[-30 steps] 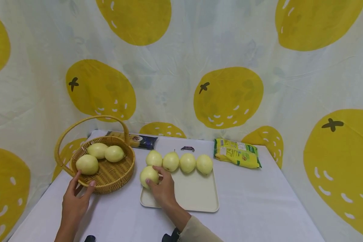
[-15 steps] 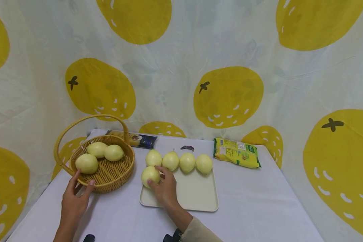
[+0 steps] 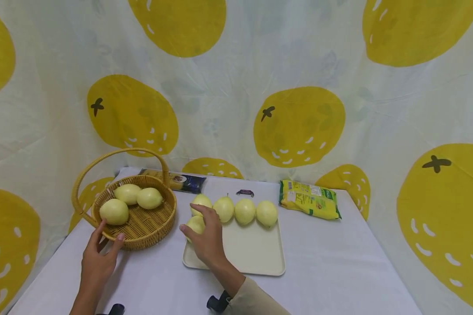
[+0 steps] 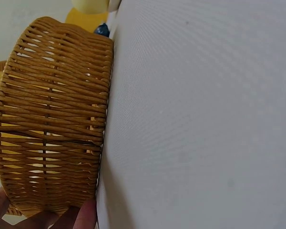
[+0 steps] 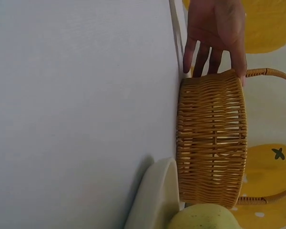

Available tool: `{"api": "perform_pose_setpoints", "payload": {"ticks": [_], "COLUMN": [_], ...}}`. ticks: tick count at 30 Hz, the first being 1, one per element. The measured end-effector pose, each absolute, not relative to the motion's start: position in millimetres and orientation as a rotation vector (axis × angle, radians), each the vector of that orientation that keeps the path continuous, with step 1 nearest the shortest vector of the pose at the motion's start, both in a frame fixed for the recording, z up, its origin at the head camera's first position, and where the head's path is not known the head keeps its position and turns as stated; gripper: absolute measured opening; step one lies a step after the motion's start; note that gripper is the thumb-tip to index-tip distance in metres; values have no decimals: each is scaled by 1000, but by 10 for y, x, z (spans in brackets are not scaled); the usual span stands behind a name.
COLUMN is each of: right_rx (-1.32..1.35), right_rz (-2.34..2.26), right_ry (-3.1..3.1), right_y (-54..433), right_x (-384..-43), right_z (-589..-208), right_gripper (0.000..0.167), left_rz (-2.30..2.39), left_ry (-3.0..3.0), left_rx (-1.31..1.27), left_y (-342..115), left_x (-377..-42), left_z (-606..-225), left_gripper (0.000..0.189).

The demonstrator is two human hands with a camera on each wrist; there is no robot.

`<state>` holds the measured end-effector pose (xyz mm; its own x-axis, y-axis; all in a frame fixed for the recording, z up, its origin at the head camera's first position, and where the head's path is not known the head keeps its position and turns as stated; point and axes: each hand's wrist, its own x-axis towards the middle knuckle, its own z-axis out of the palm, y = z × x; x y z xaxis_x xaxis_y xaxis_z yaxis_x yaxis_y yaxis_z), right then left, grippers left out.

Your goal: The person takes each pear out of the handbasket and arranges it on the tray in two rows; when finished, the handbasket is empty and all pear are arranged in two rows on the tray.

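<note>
My left hand (image 3: pixel 98 262) rests at the near side of a woven basket (image 3: pixel 153 235), its thumb and index finger spread along the rim. Its fingers (image 4: pixel 88 215) touch the wicker wall low down in the left wrist view. Inside the basket are three pale yellow pears (image 3: pixel 114 212). My right hand (image 3: pixel 210 240) is at a pear (image 3: pixel 195 225) on the left of a cream tray (image 3: pixel 256 251), thumb and fingers spread apart and partly hiding it. Several more pears (image 3: pixel 245 212) line the tray's far edge. The right wrist view shows a pear (image 5: pixel 205 218) above the tray's rim (image 5: pixel 155 193).
A yellow-green packet (image 3: pixel 310 200) lies at the back right of the white-covered table. Behind the basket is a dark, flat packet (image 3: pixel 187 182). A small dark wrapped item (image 3: pixel 245 193) sits beyond the tray. The basket's tall handle (image 3: pixel 120 152) arches over it.
My right hand has spread its fingers and let go of the near pear, which stays on the left of the tray. My left hand has kept its place at the basket.
</note>
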<state>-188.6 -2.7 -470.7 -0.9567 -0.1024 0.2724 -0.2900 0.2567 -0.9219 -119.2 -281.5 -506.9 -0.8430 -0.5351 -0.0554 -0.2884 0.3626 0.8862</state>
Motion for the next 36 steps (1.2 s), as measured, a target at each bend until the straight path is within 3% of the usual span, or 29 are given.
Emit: {"api": "perform_pose_setpoints", "payload": {"ticks": [17,36], "right_rx": [559,540], "right_rz": [1735,1482], "right_ry": [-2376,-2546], "right_y": [-772,-1450], "right_x": [-2089,-2522], "right_z": [-4531,-4611], "right_gripper": [65,65], "left_rz": [-1465,-1442], "left_ry": [-2356,-2358], "left_rx": [688,650], "left_y": [-2804,-2795], "left_x": [-1169,-1166], "left_z": [-5083,-5087], "left_gripper": [84,85]}}
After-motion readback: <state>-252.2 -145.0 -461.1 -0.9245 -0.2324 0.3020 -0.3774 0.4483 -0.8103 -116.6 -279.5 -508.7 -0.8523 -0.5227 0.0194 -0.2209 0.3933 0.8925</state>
